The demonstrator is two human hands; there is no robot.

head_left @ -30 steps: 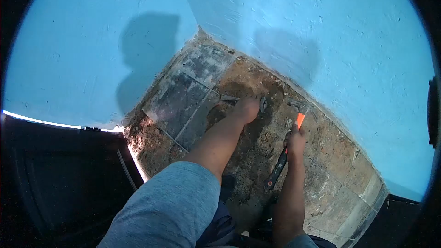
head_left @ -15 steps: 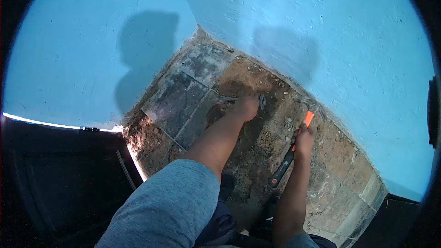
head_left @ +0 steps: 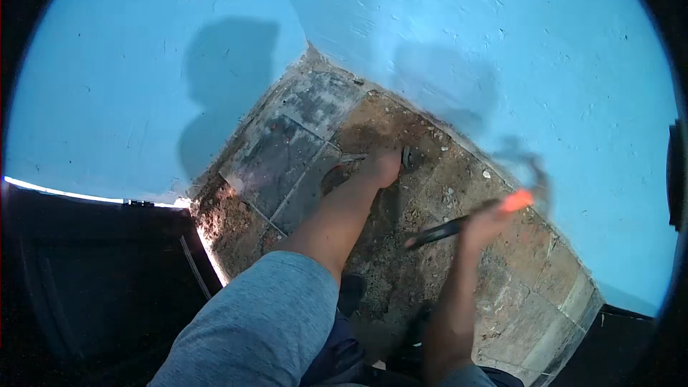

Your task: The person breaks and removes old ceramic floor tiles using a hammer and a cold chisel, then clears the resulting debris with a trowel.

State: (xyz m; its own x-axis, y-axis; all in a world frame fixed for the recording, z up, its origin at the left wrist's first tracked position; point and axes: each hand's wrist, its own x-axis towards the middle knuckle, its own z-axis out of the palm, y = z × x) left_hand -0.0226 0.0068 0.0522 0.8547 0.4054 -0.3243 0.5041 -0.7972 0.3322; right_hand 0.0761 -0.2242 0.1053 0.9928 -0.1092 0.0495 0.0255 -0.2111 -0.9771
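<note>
My left hand [head_left: 387,166] is closed around a chisel, low over the dirt patch where the tile is gone. The chisel's metal shaft [head_left: 351,158] points left to the edge of a grey floor tile [head_left: 304,190], and its round dark end sticks out on the right of my fist. My right hand [head_left: 481,223] grips a hammer [head_left: 444,231] by its black and orange handle, off to the right above the floor. The hammer's head is smeared by motion near the foot of the wall.
Light blue walls [head_left: 502,64] meet in a corner ahead. Worn tiles [head_left: 523,308] lie at the right, loose rubble [head_left: 233,226] at the left. A dark door panel [head_left: 107,279] stands at the far left. My shoes are partly visible below my arms.
My right hand has swung the hammer; its head moved right and down, and the handle turned flatter. My left hand and the chisel have stayed nearly in place.
</note>
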